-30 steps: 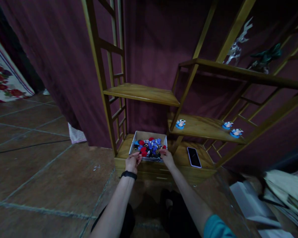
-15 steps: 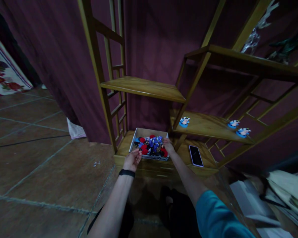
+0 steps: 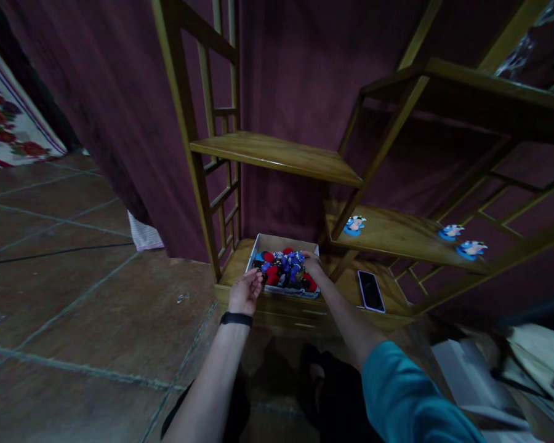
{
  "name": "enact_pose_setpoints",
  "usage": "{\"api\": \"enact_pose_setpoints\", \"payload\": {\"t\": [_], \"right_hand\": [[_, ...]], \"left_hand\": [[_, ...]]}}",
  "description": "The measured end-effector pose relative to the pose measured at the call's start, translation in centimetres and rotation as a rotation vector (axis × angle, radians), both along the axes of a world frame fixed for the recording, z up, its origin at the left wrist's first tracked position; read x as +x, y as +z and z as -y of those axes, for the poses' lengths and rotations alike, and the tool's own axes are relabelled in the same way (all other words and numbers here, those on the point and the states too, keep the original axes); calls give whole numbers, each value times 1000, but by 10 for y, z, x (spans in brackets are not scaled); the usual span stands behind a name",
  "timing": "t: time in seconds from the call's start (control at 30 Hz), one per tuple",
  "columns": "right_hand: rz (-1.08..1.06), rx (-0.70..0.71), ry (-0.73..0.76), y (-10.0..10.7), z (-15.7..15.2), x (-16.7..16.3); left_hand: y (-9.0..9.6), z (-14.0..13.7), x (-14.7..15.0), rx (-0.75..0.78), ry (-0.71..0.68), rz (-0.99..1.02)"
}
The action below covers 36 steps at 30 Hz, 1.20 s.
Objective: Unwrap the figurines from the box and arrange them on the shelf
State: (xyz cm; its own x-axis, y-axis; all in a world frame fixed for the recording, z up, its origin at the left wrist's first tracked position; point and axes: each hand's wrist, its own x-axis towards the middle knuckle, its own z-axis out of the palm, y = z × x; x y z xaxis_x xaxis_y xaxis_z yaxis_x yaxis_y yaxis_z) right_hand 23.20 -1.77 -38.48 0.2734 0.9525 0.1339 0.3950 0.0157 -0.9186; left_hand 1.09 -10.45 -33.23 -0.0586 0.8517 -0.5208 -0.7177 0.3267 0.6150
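A shallow open cardboard box sits on the low bottom board of a wooden shelf unit. Inside it lies a jumble of small figurines, blue-purple, red and black. My left hand, a dark band round its wrist, is by the box's front left corner with fingers curled together; anything between the fingertips is too small to make out. Over the right side of the box reaches my right hand, its fingers bent down at the blue-purple figurines. What those fingertips hold is hidden.
A phone lies on the bottom board, right of the box. On the shelf above stand a blue-based figurine at the left and two similar ones at the right. Pale boxes and a bag lie on the floor at right.
The view has shifted slightly, so the shelf unit sits a little further right. My right hand has moved slightly further in over the figurines; my left hand stays by the front left corner.
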Motion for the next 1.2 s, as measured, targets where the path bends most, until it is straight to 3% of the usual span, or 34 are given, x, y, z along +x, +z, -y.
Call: {"api": "enact_pose_setpoints", "payload": {"t": [0.13,0.27,0.43,0.83,1.0,1.2], "right_hand": [[134,-16,119,1,-4,-34],[529,-39,342,10,-9,-71],[870,-85,463,15,-19,-104],[991,-220,494,-6,-51,-138],[1028,-247,424,-1,-52,-137],[1046,-153,458,13,-45,-124]], "left_hand": [[2,1,-2,0,70,-12],[2,3,-2,-17,112,-18],[0,5,0,-6,108,-13],[-3,9,7,20,43,11],[-1,8,8,21,24,4],[1,7,9,28,4,11]]}}
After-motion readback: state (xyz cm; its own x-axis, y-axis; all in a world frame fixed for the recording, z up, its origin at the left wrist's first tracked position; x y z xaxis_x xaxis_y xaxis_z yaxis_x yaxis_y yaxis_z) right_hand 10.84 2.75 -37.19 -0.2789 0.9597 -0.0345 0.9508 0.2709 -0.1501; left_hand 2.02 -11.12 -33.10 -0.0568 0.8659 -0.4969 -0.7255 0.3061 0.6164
